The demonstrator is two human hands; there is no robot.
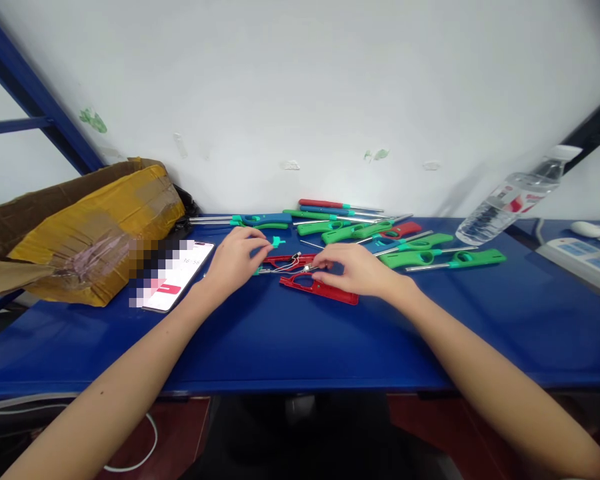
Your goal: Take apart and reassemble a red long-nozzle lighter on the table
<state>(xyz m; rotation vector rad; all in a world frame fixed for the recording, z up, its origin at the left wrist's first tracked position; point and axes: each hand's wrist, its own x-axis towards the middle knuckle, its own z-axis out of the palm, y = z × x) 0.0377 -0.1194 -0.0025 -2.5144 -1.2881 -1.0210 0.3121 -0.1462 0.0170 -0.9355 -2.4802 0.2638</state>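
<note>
Near the table's middle, my left hand (237,260) has thumb and index pinched at the edge of a small green plastic piece (279,242), shaped like a lighter trigger. Thin wires (285,268) run from a lighter's rod end to a small pale part (307,268) at the fingertips of my right hand (347,268), which is closed in a pinch. Below them lies a red lighter handle half (325,289), partly covered by my right hand. Behind it a second red handle half (280,259) shows between my hands.
Several long-necked lighters in green (480,259), blue (267,218) and red lie along the back. A taped cardboard box (100,233) and a phone (180,277) are on the left. A leaning water bottle (510,200) and a white device (580,260) stand right.
</note>
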